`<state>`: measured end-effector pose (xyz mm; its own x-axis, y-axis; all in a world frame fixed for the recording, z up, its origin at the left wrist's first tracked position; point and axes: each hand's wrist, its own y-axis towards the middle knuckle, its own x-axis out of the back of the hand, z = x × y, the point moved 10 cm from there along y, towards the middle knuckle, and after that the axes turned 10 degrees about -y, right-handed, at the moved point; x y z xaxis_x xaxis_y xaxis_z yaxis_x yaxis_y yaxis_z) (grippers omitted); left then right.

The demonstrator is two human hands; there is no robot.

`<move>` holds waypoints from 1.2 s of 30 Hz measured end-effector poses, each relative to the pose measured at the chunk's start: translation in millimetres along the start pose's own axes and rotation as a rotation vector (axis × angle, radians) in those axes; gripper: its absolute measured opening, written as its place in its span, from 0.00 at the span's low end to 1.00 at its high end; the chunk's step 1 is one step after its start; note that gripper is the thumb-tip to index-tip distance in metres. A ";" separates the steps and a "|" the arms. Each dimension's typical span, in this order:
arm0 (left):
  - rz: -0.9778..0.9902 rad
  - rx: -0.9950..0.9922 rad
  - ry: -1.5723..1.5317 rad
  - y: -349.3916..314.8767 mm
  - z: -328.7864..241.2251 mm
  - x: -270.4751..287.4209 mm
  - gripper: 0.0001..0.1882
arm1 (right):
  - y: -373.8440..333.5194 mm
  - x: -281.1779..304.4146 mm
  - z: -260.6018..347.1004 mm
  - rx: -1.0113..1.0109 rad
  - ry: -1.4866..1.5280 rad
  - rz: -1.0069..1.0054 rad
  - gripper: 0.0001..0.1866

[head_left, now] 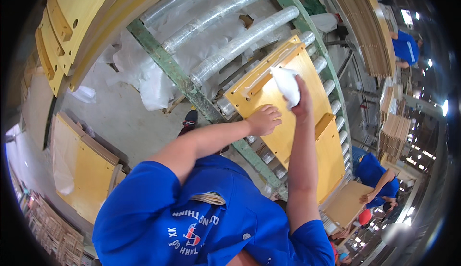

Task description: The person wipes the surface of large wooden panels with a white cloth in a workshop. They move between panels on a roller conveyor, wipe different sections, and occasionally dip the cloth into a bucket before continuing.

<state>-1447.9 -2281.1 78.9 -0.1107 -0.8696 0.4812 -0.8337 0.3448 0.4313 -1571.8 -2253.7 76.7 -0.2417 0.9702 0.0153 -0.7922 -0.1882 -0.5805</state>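
A yellow wooden panel [288,136] lies on the roller conveyor in front of me. A raised wooden strip [269,69] runs along its far left edge, and small holes show near its corner. My left hand [263,121] rests on the panel's near left part, fingers loosely bent and apart, holding nothing. Above the panel, my right hand [303,98] grips a crumpled white wad [286,84] that looks like cloth or thin foam. The palm side of that hand is partly hidden. A second yellow panel [330,158] adjoins the first farther right.
Green rails [180,71] hold film-wrapped rollers [245,23], with white packing sheets [144,74] beneath. Yellow panels [93,11] stand at upper left; more boards [84,165] lean lower left. A co-worker in blue [377,177] handles a board [349,202] at right. Stacked boards [355,21] rise beyond.
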 end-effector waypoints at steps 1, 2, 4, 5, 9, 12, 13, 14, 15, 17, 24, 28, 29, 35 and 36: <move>0.101 0.036 -0.094 -13.0 -2.2 -0.3 0.14 | -16.5 -3.9 -24.2 -0.045 0.069 0.032 0.19; 0.211 0.055 -0.196 -26.5 -9.9 -1.1 0.13 | -28.3 -1.3 -47.5 -0.050 0.186 0.050 0.22; 0.272 0.088 -0.294 -71.1 -10.4 15.0 0.12 | -52.7 -12.9 -78.2 -0.099 0.341 0.050 0.22; 0.236 0.073 -0.309 -95.0 -9.4 31.7 0.11 | -61.0 -15.6 -91.5 -0.138 0.413 0.046 0.21; -0.001 0.349 -0.166 -188.7 29.8 104.9 0.07 | -78.6 -21.2 -87.5 0.044 0.208 -0.194 0.19; 0.004 0.621 -0.125 -246.5 50.6 135.4 0.07 | -81.1 -27.8 -85.9 0.136 0.046 -0.234 0.18; -0.010 0.688 -0.126 -266.0 55.1 140.0 0.08 | -82.4 -31.6 -82.1 0.174 -0.033 -0.251 0.18; -0.025 0.754 -0.126 -284.5 59.1 142.8 0.08 | -83.7 -35.8 -78.3 0.210 -0.112 -0.268 0.17; -0.013 0.862 -0.138 -302.6 65.2 139.9 0.08 | -83.7 -38.3 -75.6 0.246 -0.195 -0.290 0.17; 0.012 1.070 -0.161 -335.3 72.6 134.5 0.09 | -81.9 -38.0 -77.0 0.315 -0.269 -0.347 0.16; 0.344 1.308 -0.076 -432.6 86.8 123.7 0.17 | -88.2 -37.8 -77.8 0.363 -0.453 -0.417 0.19; 0.356 1.317 -0.072 -435.8 89.6 125.9 0.18 | -100.0 -22.5 -74.4 0.388 -0.556 -0.465 0.19; 0.352 1.310 -0.056 -433.6 91.8 126.8 0.18 | -102.0 -21.0 -74.5 0.396 -0.553 -0.464 0.19; 0.176 1.392 -0.247 -417.1 108.8 116.2 0.17 | -108.6 -19.3 -73.7 0.444 -0.587 -0.458 0.19; 0.167 1.371 -0.247 -413.2 109.2 115.1 0.17 | -109.0 -20.4 -73.7 0.444 -0.594 -0.459 0.19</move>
<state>-1175.2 -2562.3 -127.3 -0.2314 -0.9415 0.2451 -0.6433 -0.0409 -0.7645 -1439.2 -2241.7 79.7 0.0010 0.7481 0.6636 -0.9983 0.0400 -0.0436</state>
